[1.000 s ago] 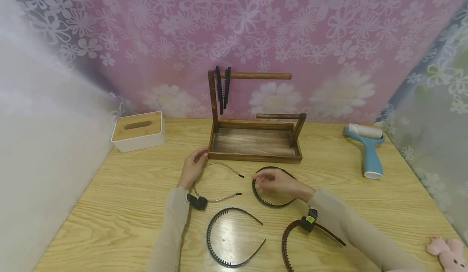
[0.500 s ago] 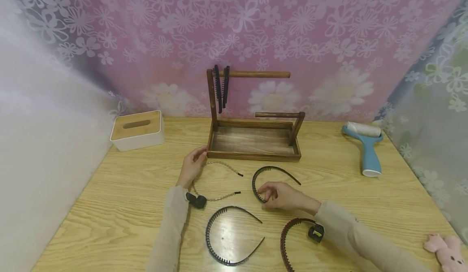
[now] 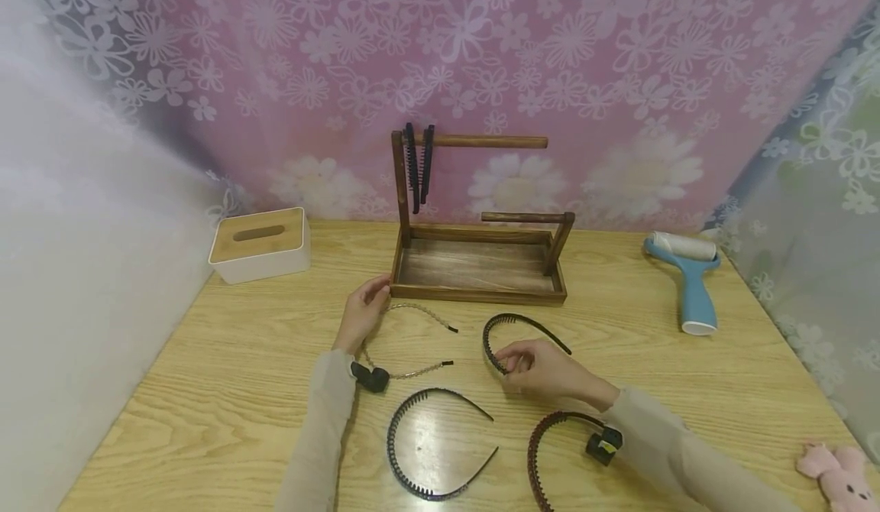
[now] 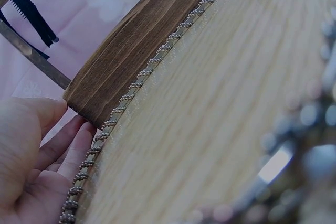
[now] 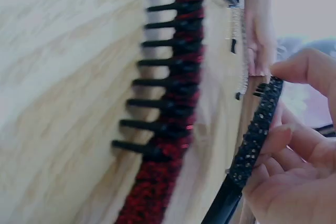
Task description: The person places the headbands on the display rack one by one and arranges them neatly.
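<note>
A white tissue box [image 3: 260,246] sits leftmost; the left hand [image 3: 360,317] pinches the wooden rack [image 3: 477,295] at its corner, just beside a beaded headband [image 4: 137,85]; the right hand [image 3: 546,367], thumb and fingers curled, grips the black headband [image 5: 254,135] in front of the rack; farther right lies a blue lint roller [image 3: 696,290]

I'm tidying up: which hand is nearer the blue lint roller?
Right. The right hand is left of the lint roller; the left hand, at the wooden rack, is farther left.

Four headbands [image 3: 392,443] before rack [image 3: 477,295], tissue box [image 3: 275,251] left, roller [image 3: 696,286] right.
</note>
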Tool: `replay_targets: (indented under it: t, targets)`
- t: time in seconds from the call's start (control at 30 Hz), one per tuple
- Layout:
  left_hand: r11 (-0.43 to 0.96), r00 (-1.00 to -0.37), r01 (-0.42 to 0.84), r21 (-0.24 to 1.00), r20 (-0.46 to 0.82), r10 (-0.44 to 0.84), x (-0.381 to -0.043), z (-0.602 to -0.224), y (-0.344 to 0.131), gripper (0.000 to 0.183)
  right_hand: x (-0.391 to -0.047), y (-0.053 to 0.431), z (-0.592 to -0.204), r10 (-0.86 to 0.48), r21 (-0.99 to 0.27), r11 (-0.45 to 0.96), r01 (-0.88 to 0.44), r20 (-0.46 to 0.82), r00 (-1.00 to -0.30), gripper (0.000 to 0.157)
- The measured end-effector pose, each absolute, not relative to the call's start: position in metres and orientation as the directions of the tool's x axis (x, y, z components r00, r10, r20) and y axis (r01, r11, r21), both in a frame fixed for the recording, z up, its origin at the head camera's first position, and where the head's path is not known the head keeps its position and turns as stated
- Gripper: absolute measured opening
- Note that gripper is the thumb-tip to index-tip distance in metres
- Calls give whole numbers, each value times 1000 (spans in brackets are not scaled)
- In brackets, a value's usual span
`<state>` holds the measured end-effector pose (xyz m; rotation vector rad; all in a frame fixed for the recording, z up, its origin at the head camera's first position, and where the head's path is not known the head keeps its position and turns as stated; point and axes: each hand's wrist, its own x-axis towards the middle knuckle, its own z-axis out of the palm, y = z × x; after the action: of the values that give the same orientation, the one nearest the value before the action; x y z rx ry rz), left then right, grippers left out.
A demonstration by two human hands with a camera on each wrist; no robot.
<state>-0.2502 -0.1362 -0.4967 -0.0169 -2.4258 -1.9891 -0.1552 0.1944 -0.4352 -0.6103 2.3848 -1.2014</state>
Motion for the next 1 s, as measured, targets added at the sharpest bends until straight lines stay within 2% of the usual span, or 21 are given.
replay_targets:
  t: [0.33,0.53,0.63,0.73,1.0]
  targets:
    - [196,-1000,-11,980,-13,5,-250,-496,-135,35,-146,221,-415,-324,-895,444,-42,-117,-939,42]
    - [205,-1000,-8,979,-8,0,-250,-495,-136,35,-142,242,-409,-220,-932,362,-30,-54,-974,45]
    - [206,-1000,-13,979,-13,1,-250,-495,-136,35,-142,252,-406,-166,-951,307,-30,-23,-986,37]
    - [207,-1000,-13,978,-12,-4,-250,-494,-135,35,-143,260,-404,-121,-977,210,-35,10,-993,26]
    - [206,-1000,-7,979,-5,-8,-250,-494,-135,35,-155,272,-392,-88,-995,-85,-59,67,-994,29]
